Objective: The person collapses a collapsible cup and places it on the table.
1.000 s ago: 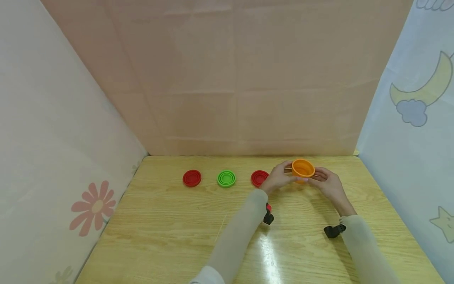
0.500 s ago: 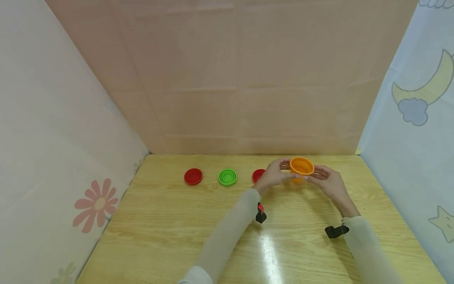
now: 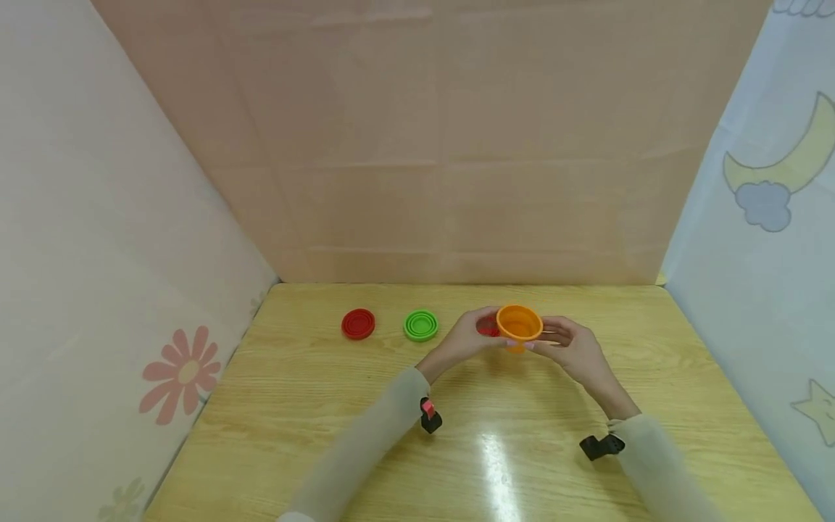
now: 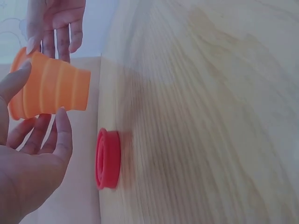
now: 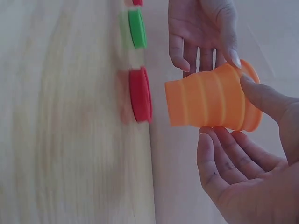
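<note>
An orange collapsible cup (image 3: 520, 323), stretched out to its full ribbed height, is held upright above the table between both hands. My left hand (image 3: 462, 339) grips its left side, thumb near the rim and fingers behind. From the right, my right hand (image 3: 579, 352) holds it the same way. In the left wrist view the cup (image 4: 53, 86) has its narrow base raised off the wood. A flattened red collapsible cup (image 4: 108, 158) lies beneath it, mostly hidden by my left hand in the head view. The right wrist view shows that red cup (image 5: 140, 95) too.
To the left on the wooden table (image 3: 293, 406) lie a flattened green cup (image 3: 420, 326) and another flattened red cup (image 3: 358, 324). A beige backdrop (image 3: 443, 181) rises behind the table, with patterned panels at both sides.
Both hands have carried the orange cup leftward, from the right of the nearest red cup to over it. The cup looks taller than a second ago. The flattened cups stay put.
</note>
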Motion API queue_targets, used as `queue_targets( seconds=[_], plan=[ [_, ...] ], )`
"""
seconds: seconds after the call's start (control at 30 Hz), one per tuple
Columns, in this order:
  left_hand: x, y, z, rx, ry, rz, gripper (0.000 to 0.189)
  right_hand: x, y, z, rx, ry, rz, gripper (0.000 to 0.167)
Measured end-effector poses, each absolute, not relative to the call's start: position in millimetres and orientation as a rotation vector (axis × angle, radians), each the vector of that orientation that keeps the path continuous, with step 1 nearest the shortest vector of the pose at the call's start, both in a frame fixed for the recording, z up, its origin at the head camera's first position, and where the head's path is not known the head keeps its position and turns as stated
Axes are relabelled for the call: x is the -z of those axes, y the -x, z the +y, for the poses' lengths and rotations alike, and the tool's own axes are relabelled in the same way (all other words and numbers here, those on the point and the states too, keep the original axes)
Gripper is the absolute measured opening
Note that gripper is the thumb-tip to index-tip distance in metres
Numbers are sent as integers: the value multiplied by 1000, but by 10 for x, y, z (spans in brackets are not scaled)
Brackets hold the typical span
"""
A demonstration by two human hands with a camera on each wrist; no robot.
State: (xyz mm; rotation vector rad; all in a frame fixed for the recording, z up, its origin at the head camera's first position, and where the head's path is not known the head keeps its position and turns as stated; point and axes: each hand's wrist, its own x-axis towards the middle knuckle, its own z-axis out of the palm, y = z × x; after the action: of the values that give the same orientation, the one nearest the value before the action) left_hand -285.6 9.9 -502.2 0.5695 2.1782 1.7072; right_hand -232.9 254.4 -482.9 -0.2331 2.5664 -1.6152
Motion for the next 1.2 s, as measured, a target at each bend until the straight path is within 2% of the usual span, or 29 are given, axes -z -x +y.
queue_targets(
  seconds=[0.53,0.83,1.2],
  plan=[
    [5099,2341,-771,-1699,-500,2206,57,4973,2154,1810,1696,520,2347,59],
    [5102,2159,-904,-1705,-489,2192,59,5034,2074,1682,1663,606,2336,60],
    [5097,2087,-972,-1758,-469,2155,61,5065,2066,1607,1669,657,2302,60]
  ],
)
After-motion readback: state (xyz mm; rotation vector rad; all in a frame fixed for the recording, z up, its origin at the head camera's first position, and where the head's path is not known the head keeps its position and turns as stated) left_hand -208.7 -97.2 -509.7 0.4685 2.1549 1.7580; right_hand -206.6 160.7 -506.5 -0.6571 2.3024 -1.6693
